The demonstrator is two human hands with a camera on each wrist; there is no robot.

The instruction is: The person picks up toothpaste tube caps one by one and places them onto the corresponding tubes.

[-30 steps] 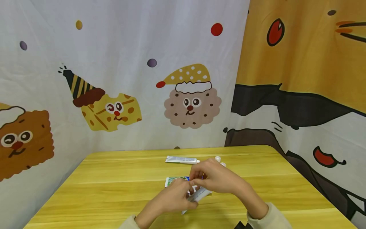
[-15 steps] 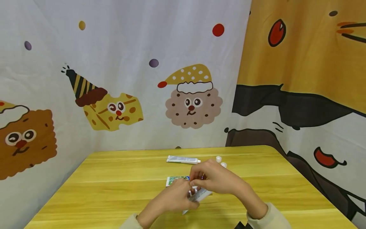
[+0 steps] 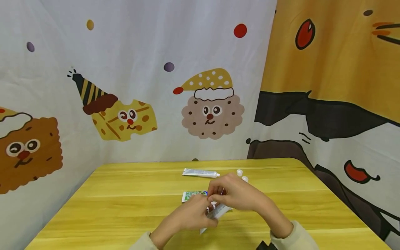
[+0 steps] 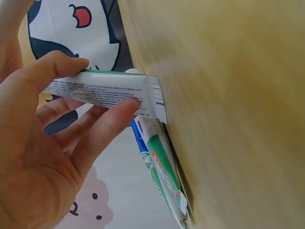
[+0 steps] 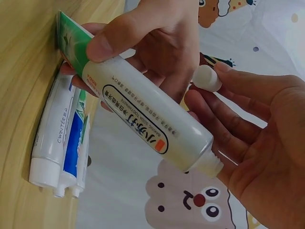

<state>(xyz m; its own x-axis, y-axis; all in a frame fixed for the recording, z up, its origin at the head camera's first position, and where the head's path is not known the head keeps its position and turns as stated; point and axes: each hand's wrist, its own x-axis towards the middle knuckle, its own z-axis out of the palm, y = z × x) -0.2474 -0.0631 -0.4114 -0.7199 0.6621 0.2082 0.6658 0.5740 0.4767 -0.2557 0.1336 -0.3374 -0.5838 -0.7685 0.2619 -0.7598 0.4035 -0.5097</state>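
My left hand [image 3: 192,213] grips a white and green toothpaste tube [image 5: 147,114] around its flat crimped end, thumb on one face and fingers on the other. The tube slants, and its bare threaded nozzle [image 5: 209,164] points toward my right palm. Between thumb and fingertips my right hand [image 3: 235,192] pinches a small white cap [image 5: 207,78], apart from the nozzle. Just beyond the hands lie more toothpaste tubes, partly hidden in the head view: a green and blue one [image 3: 192,195] and a white-capped one [image 5: 50,129] beside it.
Farther back on the wooden table [image 3: 131,198] lies another toothpaste tube [image 3: 200,173], uncapped. Two loose white caps, a far one [image 3: 239,172] and a nearer one [image 3: 245,179], sit right of it. A cartoon-print curtain [image 3: 134,62] hangs behind the table's far edge.
Both hands keep nearly the same pose, with the tube and cap still held. Only the head view has shifted slightly.
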